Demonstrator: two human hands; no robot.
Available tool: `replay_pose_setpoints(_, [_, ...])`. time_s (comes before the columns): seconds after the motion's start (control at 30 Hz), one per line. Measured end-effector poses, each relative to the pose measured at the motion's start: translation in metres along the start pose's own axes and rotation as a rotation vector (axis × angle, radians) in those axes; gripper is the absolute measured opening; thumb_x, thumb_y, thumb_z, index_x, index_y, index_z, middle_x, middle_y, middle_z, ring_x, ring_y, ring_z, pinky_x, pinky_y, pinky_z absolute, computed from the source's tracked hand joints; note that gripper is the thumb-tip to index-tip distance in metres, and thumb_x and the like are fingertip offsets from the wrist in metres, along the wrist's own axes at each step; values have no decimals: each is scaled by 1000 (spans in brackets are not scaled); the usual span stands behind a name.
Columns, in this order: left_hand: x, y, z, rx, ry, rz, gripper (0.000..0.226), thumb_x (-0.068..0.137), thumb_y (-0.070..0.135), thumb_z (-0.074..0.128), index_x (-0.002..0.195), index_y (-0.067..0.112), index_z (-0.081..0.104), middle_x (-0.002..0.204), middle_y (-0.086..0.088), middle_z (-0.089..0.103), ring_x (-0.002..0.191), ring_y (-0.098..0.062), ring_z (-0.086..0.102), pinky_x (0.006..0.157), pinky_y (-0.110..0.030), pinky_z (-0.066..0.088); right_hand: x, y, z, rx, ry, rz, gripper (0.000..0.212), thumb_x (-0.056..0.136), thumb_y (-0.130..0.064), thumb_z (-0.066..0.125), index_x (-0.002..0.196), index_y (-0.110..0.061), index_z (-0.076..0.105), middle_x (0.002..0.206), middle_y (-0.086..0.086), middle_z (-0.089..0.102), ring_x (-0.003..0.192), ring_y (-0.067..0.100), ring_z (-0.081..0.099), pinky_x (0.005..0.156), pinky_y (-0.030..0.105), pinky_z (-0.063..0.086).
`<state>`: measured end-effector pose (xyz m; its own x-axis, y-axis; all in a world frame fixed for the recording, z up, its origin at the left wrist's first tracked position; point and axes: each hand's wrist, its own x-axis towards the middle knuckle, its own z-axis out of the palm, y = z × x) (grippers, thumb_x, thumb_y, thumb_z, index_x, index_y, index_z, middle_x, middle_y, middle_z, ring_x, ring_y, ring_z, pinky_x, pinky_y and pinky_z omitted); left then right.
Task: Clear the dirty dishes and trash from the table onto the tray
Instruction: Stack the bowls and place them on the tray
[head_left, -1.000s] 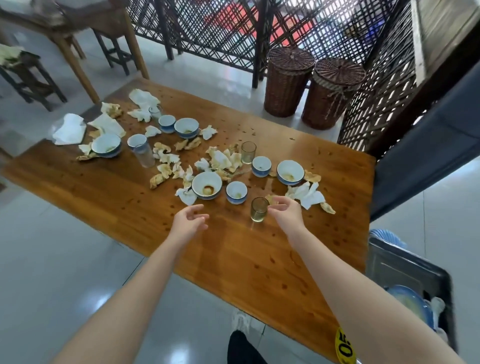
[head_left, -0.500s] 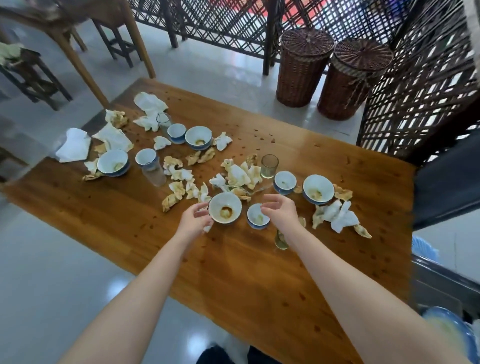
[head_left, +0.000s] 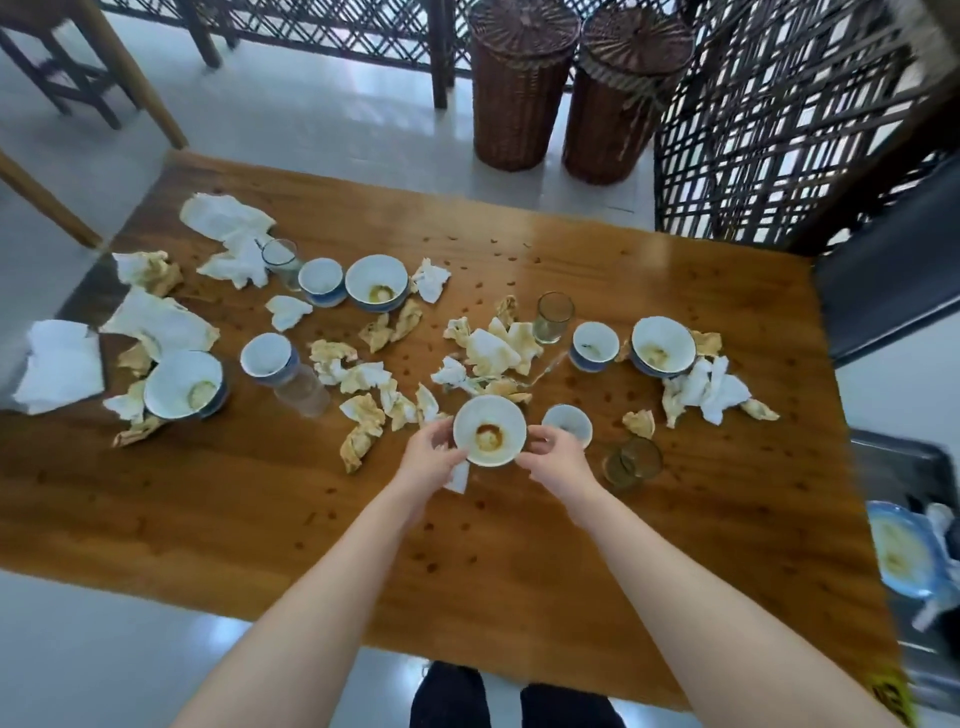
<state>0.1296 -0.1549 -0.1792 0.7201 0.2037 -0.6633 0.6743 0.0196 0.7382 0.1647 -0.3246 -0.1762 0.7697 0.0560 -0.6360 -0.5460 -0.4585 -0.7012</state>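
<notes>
A white bowl (head_left: 489, 430) with brown residue sits at the near middle of the wooden table (head_left: 260, 509). My left hand (head_left: 431, 460) grips its left rim and my right hand (head_left: 558, 462) grips its right rim. A scrap of white napkin (head_left: 459, 477) pokes out under my left hand. A small cup (head_left: 567, 423) and a drinking glass (head_left: 631, 462) stand just to the right of the bowl. More dirty bowls (head_left: 376, 283) (head_left: 662, 345) (head_left: 182, 384), cups, glasses and several crumpled stained napkins (head_left: 493, 353) are scattered across the table. The grey tray (head_left: 914, 467) at the right edge holds a blue plate (head_left: 898, 551).
Two tall wicker baskets (head_left: 522, 78) (head_left: 623, 88) stand on the floor beyond the table. A dark lattice screen (head_left: 779, 130) and a dark chair (head_left: 883, 275) are at the far right. Wooden furniture legs (head_left: 130, 78) stand at the far left.
Both hands moved in from either side and now grip the white bowl. My right hand left the drinking glass standing. The view shifted forward over the table.
</notes>
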Motion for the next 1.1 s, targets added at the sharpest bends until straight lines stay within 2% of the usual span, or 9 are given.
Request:
replay_pose_setpoints(0.13, [6,5,-9,61,-55,43,65,84,10,71,142,19,44,138,-4,52,124,-20,49,86,-30,53,-2,-3,7,48,76,-34,55,85,-10,68,136,-11,49,132,8,56,122,17,51,90,27,47])
replay_pose_setpoints(0.3, [7,37,-10,31,-118,106,61,86,11,69,141,22,46,132,-2,56,119,-21,54,90,-36,53,-5,-24,-8,111,187,-120,45,83,-14,71,127,-14,58,116,-3,61,97,5,55,76,17,47])
replay_pose_setpoints(0.43, [6,72,7,44,-139,177,57,86,10,68,138,25,48,127,0,58,110,-18,59,75,-26,51,-7,-41,-38,159,220,-184,44,82,-12,71,125,-13,60,109,-3,65,90,4,59,75,16,47])
replay_pose_setpoints(0.57, [10,104,44,72,-199,209,57,87,15,67,139,27,47,127,4,55,113,-17,56,82,-29,50,-4,-47,-82,205,278,-223,42,81,-12,72,122,-13,61,95,-12,64,80,-7,56,57,7,44])
replay_pose_setpoints(0.63, [13,116,70,73,-228,215,56,88,14,66,140,26,47,129,2,56,115,-19,56,86,-31,49,-1,-46,-107,214,300,-224,44,82,-13,72,124,-13,60,96,-13,63,84,-4,57,64,9,43])
replay_pose_setpoints(0.73, [16,130,108,92,-258,239,57,88,11,66,140,23,46,124,2,58,108,-16,57,74,-26,50,9,-39,-145,225,334,-219,43,84,-12,70,126,-12,59,109,-1,66,100,10,60,74,17,46])
replay_pose_setpoints(0.83, [26,137,142,121,-284,238,57,89,9,63,141,21,44,134,0,54,118,-19,54,79,-29,48,22,-30,-177,238,341,-215,46,84,-12,70,129,-12,58,115,1,66,102,11,61,74,16,48])
replay_pose_setpoints(0.97, [46,140,175,151,-301,217,61,90,8,62,145,21,39,142,-1,46,130,-18,45,84,-32,48,46,-17,-204,249,365,-189,47,84,-13,71,129,-12,58,94,-14,61,83,-3,58,51,4,43])
replay_pose_setpoints(1.1, [63,141,198,258,-324,213,65,92,7,58,149,22,31,149,-1,39,135,-17,37,88,-31,48,73,-5,-218,246,351,-155,47,83,-13,72,128,-13,59,91,-20,58,80,-7,56,48,2,41])
